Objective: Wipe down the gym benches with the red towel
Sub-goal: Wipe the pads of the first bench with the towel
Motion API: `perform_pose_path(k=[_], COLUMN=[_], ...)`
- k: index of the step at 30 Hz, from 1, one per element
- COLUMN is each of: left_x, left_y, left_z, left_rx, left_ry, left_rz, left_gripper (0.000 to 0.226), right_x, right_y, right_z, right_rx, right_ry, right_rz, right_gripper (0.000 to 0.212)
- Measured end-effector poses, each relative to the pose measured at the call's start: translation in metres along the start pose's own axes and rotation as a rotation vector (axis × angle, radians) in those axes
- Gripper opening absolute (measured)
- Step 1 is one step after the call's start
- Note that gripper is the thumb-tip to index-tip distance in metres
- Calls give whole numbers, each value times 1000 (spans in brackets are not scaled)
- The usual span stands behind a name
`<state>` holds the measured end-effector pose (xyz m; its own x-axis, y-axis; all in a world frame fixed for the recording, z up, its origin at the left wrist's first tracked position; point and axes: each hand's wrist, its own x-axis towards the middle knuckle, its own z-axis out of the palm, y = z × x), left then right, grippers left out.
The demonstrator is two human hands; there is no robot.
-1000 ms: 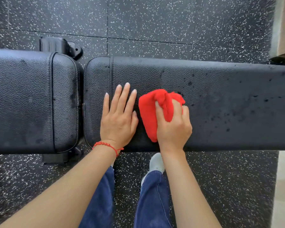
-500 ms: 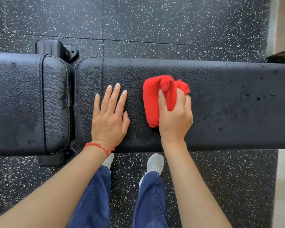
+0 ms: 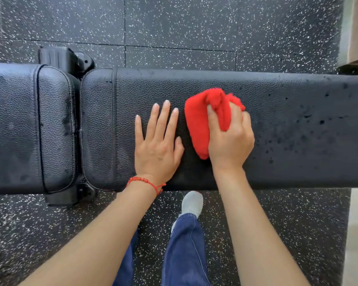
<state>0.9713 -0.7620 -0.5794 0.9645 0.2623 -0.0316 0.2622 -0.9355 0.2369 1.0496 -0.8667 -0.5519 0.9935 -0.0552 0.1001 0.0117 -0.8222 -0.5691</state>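
Speckled gym floor (image 3: 174, 23) behind black bench pad (image 3: 298, 96), bunched red towel (image 3: 198, 120) gripped in my right hand (image 3: 229, 141) fingers (image 3: 210, 112), left hand (image 3: 157, 149) flat beside it, fingers straight

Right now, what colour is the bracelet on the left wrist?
Red: a beaded string bracelet, seen best in the head view.
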Motion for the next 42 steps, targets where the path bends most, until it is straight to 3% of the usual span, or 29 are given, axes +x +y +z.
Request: perform_pose_path(k=[6,18,32,42], left_x=[0,0,0,4], left_y=[-4,-1,0,37], left_z=[7,7,8,-7], left_rx=[31,49,55,-26], left_ry=[41,50,57,21], left_rz=[20,5,20,51], left_gripper=[54,55,52,47], right_x=[42,-48,63,-17], right_y=[-4,65,33,82], right_z=[8,-47,-17,-62], right_rx=[-54,-43,-56,-53], right_ry=[-15,-113,-16,-75], right_rz=[25,-91,-8,-41], right_gripper=[42,38,40,39])
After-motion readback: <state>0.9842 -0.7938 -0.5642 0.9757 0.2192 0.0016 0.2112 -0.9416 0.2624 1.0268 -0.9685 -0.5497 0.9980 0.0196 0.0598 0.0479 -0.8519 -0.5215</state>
